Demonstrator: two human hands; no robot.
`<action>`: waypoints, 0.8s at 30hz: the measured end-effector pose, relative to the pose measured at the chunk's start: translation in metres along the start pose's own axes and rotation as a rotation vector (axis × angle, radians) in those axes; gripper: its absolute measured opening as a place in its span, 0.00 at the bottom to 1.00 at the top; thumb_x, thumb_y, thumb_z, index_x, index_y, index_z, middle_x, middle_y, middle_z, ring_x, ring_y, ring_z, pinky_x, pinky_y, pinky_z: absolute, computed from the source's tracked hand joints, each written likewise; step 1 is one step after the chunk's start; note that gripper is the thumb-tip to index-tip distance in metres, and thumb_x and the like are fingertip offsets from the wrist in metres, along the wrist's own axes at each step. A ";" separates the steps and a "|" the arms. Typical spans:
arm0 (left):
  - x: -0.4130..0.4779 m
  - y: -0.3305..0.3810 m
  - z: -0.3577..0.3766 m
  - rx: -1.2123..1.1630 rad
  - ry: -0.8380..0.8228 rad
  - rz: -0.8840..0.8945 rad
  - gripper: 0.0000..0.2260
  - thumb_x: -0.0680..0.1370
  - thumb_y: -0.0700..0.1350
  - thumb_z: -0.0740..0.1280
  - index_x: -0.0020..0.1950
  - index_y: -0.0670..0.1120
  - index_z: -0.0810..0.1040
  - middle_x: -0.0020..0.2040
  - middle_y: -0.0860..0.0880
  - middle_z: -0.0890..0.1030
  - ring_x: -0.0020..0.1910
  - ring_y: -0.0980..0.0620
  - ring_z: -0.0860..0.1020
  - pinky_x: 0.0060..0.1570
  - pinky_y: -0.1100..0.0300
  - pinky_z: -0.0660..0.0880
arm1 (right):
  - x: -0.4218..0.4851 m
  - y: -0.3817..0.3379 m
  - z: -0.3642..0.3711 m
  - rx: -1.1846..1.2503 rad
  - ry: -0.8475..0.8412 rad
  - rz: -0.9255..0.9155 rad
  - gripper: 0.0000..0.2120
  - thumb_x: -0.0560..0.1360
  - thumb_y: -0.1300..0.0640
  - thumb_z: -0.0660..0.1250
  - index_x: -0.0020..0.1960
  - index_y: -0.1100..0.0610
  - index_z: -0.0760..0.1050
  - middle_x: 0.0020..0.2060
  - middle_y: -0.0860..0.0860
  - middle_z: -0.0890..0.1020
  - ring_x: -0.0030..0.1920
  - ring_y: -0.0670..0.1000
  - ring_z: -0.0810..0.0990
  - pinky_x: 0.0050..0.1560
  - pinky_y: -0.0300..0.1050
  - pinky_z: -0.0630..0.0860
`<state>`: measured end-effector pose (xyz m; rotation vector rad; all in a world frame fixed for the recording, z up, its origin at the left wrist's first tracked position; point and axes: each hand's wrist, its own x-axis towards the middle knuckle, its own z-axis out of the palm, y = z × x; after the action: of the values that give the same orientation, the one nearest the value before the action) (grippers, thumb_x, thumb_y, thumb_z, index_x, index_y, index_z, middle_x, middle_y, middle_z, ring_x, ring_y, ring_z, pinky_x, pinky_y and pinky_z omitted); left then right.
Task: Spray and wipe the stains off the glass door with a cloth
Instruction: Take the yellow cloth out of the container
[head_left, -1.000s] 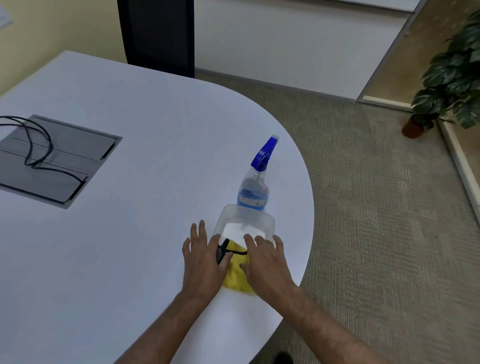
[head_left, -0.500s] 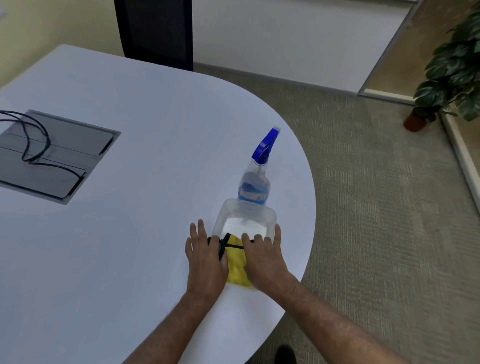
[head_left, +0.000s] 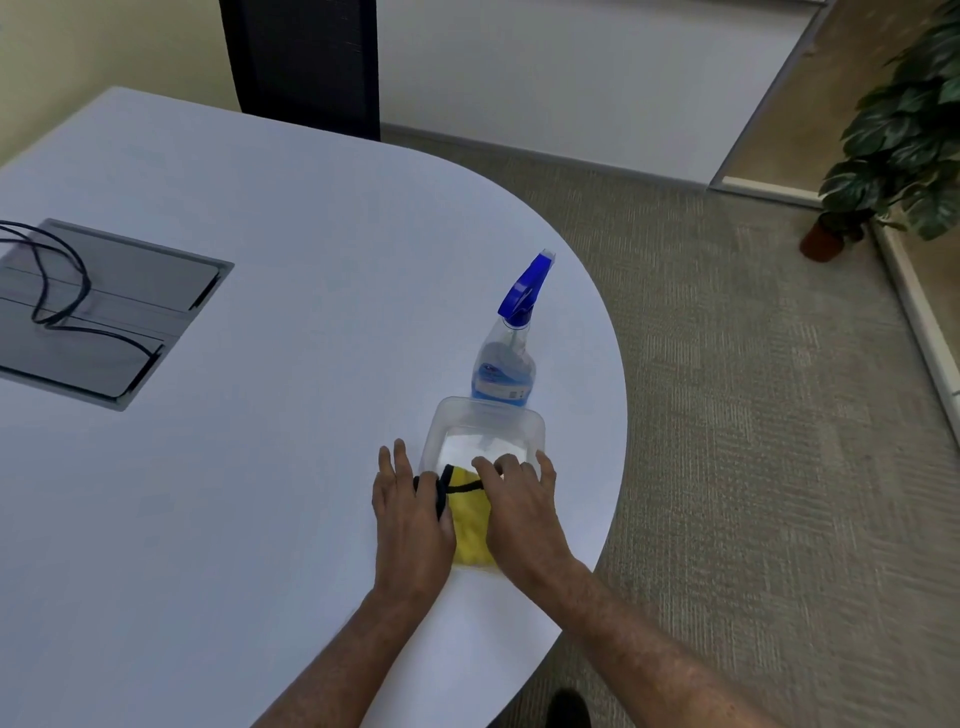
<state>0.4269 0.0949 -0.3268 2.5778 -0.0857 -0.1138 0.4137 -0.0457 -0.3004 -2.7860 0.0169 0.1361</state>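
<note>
A yellow cloth (head_left: 470, 530) with a black edge lies on the white table (head_left: 260, 467), partly inside a clear plastic container (head_left: 485, 423). My left hand (head_left: 410, 514) rests flat on the cloth's left side, fingers spread, thumb on the black edge. My right hand (head_left: 519, 506) lies on its right side, fingertips at the container's near rim. Behind the container stands a clear spray bottle (head_left: 506, 369) with a blue trigger head. Neither hand touches the bottle. The glass door is at the far right (head_left: 763, 119), seen only partly.
A grey cable hatch (head_left: 114, 312) with a black cord is set in the table at left. A dark chair back (head_left: 306, 62) stands behind the table. A potted plant (head_left: 893, 140) stands on the carpet at the far right.
Both hands slid a little forward over the cloth toward the container. My right fingertips now reach its near rim. The bottle has not moved.
</note>
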 end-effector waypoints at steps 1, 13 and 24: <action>0.000 0.000 -0.001 0.005 0.001 -0.004 0.09 0.84 0.40 0.64 0.59 0.38 0.80 0.84 0.34 0.59 0.85 0.35 0.51 0.82 0.39 0.54 | -0.002 -0.001 -0.002 0.057 0.006 -0.006 0.32 0.68 0.73 0.66 0.71 0.58 0.75 0.57 0.58 0.81 0.57 0.60 0.80 0.76 0.59 0.65; 0.005 -0.001 -0.029 -0.221 -0.007 0.174 0.28 0.82 0.45 0.70 0.81 0.47 0.66 0.85 0.47 0.59 0.86 0.50 0.48 0.83 0.48 0.53 | -0.012 0.003 -0.057 0.915 0.180 0.191 0.32 0.71 0.75 0.61 0.67 0.47 0.77 0.52 0.45 0.82 0.58 0.46 0.80 0.60 0.37 0.76; 0.034 0.032 -0.100 -0.171 -0.273 0.465 0.28 0.74 0.49 0.78 0.73 0.54 0.75 0.84 0.56 0.58 0.84 0.59 0.43 0.82 0.53 0.48 | -0.029 -0.003 -0.114 1.083 0.102 0.025 0.31 0.70 0.71 0.60 0.67 0.48 0.76 0.50 0.50 0.83 0.55 0.53 0.80 0.63 0.48 0.76</action>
<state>0.4694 0.1174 -0.2275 2.2911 -0.7358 -0.2823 0.3953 -0.0822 -0.1902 -1.7079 0.1133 -0.0174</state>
